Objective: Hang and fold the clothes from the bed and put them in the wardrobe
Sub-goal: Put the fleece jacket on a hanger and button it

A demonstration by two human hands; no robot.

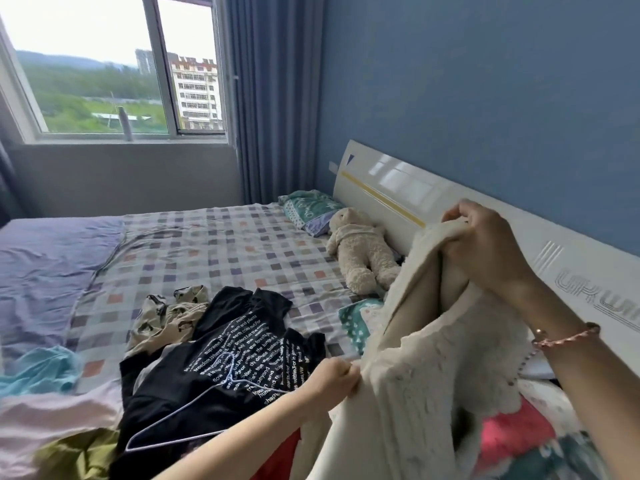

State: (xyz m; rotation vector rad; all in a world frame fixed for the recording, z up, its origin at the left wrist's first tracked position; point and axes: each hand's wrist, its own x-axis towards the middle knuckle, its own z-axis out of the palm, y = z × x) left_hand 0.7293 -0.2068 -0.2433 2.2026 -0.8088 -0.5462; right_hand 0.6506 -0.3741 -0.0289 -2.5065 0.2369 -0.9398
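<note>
A cream fleece-lined jacket (415,375) hangs in front of me, held up over the bed's right side. My right hand (485,244) grips its upper edge high up near the headboard. My left hand (332,379) pinches its lower left edge. A black T-shirt with white lettering (221,358) lies spread on the checked bedsheet (214,251), with a thin white wire hanger (180,410) lying on top of it. A beige patterned garment (166,317) is crumpled just behind the T-shirt. The wardrobe is out of view.
More clothes lie at the near edge: light blue (38,372), pink (52,414), olive (76,459), red (512,434). A teddy bear (360,251) and pillow (311,209) sit by the white headboard (415,199). A window (104,71) and blue curtain (273,98) stand behind the bed.
</note>
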